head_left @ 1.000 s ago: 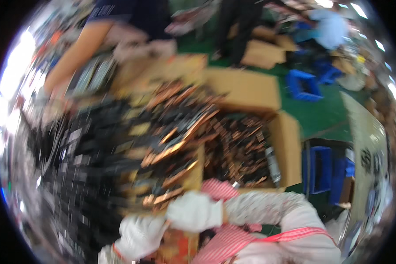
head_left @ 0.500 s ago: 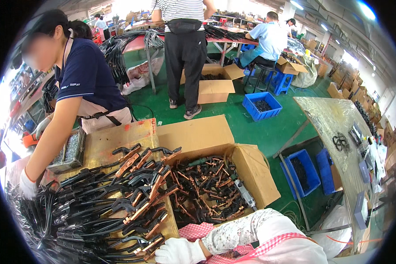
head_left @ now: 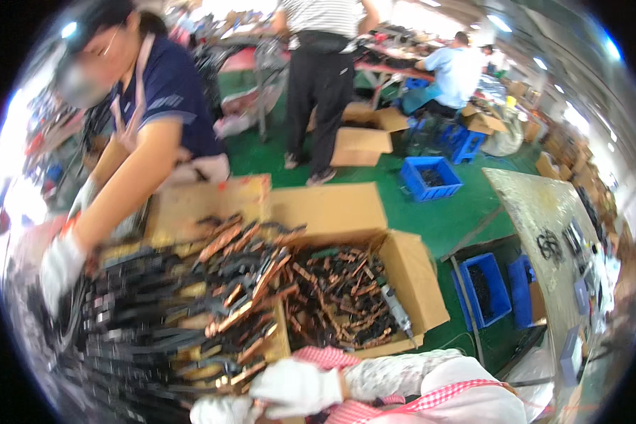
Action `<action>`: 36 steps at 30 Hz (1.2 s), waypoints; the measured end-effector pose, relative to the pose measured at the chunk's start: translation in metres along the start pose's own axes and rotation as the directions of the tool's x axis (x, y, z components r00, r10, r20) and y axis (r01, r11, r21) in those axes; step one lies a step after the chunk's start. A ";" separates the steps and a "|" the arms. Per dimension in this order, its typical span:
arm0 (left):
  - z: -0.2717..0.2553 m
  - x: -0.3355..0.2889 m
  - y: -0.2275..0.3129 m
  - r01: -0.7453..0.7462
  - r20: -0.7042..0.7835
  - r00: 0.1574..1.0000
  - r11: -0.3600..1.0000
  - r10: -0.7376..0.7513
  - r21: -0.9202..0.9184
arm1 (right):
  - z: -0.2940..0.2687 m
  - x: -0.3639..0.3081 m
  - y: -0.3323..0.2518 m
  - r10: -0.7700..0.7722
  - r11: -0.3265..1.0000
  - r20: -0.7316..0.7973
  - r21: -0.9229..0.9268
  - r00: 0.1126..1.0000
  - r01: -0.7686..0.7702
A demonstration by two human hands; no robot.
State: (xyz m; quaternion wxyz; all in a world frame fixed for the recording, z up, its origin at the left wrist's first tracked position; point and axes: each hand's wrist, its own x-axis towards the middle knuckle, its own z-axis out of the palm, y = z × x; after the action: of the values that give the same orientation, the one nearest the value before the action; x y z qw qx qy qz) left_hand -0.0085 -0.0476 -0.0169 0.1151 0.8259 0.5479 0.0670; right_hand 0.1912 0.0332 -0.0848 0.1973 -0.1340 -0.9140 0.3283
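Note:
My right hand (head_left: 297,389), in a white glove, is at the lower edge beside the near end of the clamp pile. Its fingers look curled, but blur hides what they may hold. My left hand (head_left: 222,410), also gloved, shows only in part at the bottom edge, close to the right one; its fingers are smeared. Beside both hands lies a heap of black-handled clamps with copper jaws (head_left: 237,318), their black cables (head_left: 71,339) running left. More such clamps (head_left: 332,297) fill an open cardboard box (head_left: 417,283) beyond my right forearm.
A grey power screwdriver (head_left: 396,309) lies over the box's right side. Across the board (head_left: 208,205), a co-worker's gloved hand (head_left: 60,272) touches the cables. To the right stand a sheet-topped table (head_left: 526,212) and blue bins (head_left: 487,286); another blue bin (head_left: 431,178) sits on the green floor.
My left hand has come into view at the bottom edge. My right hand has shifted slightly right and up. The co-worker leans in, and the whole view has swung and blurred.

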 end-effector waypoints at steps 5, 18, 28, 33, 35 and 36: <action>0.002 -0.004 -0.011 -0.010 0.014 1.000 1.000 0.010 -0.023 | -0.068 -0.064 0.062 0.405 0.703 -0.495 -0.370 0.769 -0.608; 0.002 0.004 0.000 0.165 0.069 0.984 0.986 -0.164 -0.010 | -0.068 -0.210 0.176 0.996 0.016 -0.082 0.599 -0.041 -0.801; 0.022 0.018 0.008 0.260 -0.114 0.960 0.965 -0.255 0.030 | -0.102 -0.036 0.050 0.437 -0.295 -0.395 0.786 0.808 0.543; 0.022 0.023 0.007 0.261 -0.095 0.962 0.965 -0.257 0.036 | -0.083 0.019 -0.007 0.360 -0.098 -0.450 0.853 0.817 0.513; 0.021 0.026 0.008 0.248 -0.008 0.969 0.967 -0.248 0.058 | -0.076 0.028 -0.021 0.380 0.099 -0.453 0.887 0.806 0.452; 0.021 0.027 0.008 0.251 -0.005 0.968 0.966 -0.251 0.056 | -0.071 0.030 -0.022 0.389 0.077 -0.461 0.879 0.798 0.470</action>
State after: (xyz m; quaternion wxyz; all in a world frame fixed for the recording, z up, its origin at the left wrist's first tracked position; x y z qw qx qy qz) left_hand 0.0142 -0.0280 -0.0355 0.1003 0.7527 0.6497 0.0356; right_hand 0.1942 0.0669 -0.0119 0.5208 -0.0307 -0.3238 0.7893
